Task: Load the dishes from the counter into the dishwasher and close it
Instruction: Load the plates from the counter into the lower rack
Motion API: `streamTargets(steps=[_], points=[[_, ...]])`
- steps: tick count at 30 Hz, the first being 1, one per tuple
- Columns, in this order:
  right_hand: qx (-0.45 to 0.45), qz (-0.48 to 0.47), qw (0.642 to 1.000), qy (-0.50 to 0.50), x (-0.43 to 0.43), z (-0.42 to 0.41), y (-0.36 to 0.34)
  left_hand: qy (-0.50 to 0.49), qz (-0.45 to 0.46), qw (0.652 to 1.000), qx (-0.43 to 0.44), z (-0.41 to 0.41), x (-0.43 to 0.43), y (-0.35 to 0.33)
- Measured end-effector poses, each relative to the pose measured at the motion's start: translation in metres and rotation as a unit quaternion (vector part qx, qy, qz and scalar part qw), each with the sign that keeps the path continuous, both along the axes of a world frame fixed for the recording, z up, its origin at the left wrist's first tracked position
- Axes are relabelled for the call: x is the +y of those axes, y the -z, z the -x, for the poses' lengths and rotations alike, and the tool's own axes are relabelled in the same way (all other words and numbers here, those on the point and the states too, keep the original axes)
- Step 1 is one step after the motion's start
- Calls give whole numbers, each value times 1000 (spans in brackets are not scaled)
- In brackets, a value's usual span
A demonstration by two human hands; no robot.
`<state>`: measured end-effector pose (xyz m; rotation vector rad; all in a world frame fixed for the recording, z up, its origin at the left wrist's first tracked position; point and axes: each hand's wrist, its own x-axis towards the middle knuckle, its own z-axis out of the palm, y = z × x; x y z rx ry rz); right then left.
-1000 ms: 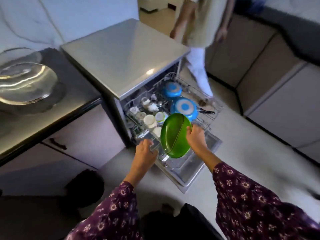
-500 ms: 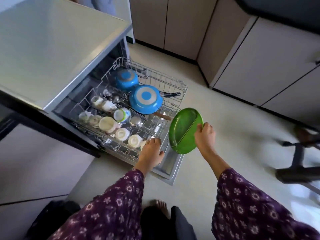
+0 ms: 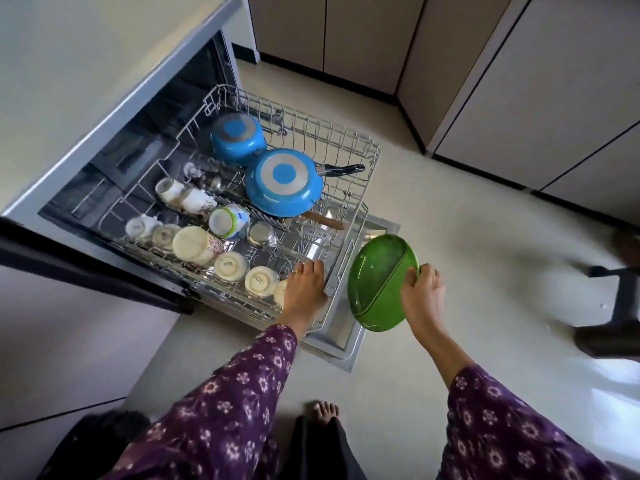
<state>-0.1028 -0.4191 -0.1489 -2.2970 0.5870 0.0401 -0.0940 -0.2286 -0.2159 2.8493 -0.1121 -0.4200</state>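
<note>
Your right hand [image 3: 424,292] grips the green divided plate [image 3: 377,282] by its rim just beside the pulled-out dish rack [image 3: 346,140], left hand [image 3: 304,289] gripping its front edge; cups [image 3: 227,266] and blue pans [image 3: 284,181] loaded, plate and door [image 3: 341,344] closing left.

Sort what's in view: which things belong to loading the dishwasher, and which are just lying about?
Job: green plate in right hand; rack held by left hand; loaded blue pan, blue pot, cups; dishwasher door.
Lying about: dark stool, cabinets.
</note>
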Motion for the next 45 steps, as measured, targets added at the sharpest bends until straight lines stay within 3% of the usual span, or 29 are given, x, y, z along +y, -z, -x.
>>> streamTargets(steps=[13, 24, 35, 45], points=[[60, 2, 996, -69, 35, 7, 39, 27, -70, 995, -72, -13, 39, -6], [50, 21, 985, -161, 91, -26, 57, -82, -142, 983, -79, -41, 127, -4], [57, 69, 960, -264, 159, -67, 79, -129, -214, 961, -114, -72, 207, -1], [61, 79, 953, -288, 223, -98, 98, -195, -214, 948, -130, -99, 299, 4]])
